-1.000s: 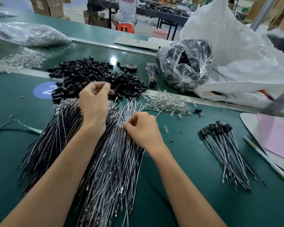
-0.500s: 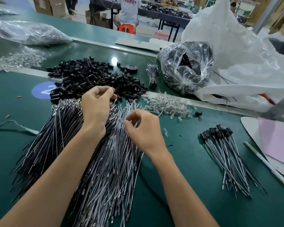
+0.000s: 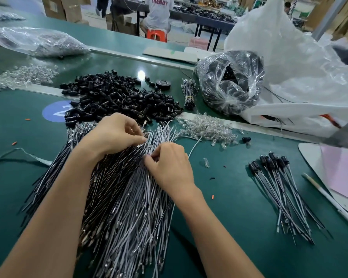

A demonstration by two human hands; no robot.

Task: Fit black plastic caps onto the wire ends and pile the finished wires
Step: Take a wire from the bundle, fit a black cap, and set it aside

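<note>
Left hand (image 3: pixel 113 135): held over the far ends of the loose wires (image 3: pixel 125 197), fingers curled and thumb tip set against the forefinger. Whether anything is pinched there cannot be told.
Right hand (image 3: pixel 169 167): laid on the same heap just beside the left hand, with a few grey strands nipped between thumb and curled fingers.
Loose wires: spread in a wide fan on the green table (image 3: pixel 229 227), black strands to the left and grey to the right.
Black caps (image 3: pixel 117 99): heaped just beyond the wire ends. One stray cap (image 3: pixel 246 139) is seen apart on the right.
Finished wires (image 3: pixel 279 189): piled well to the right of the hands, capped ends pointing away.
Clear bulbs (image 3: pixel 205 127): scattered between the caps and the finished pile.
Clear bag (image 3: pixel 229 81): filled with dark parts and set behind the bulbs.
</note>
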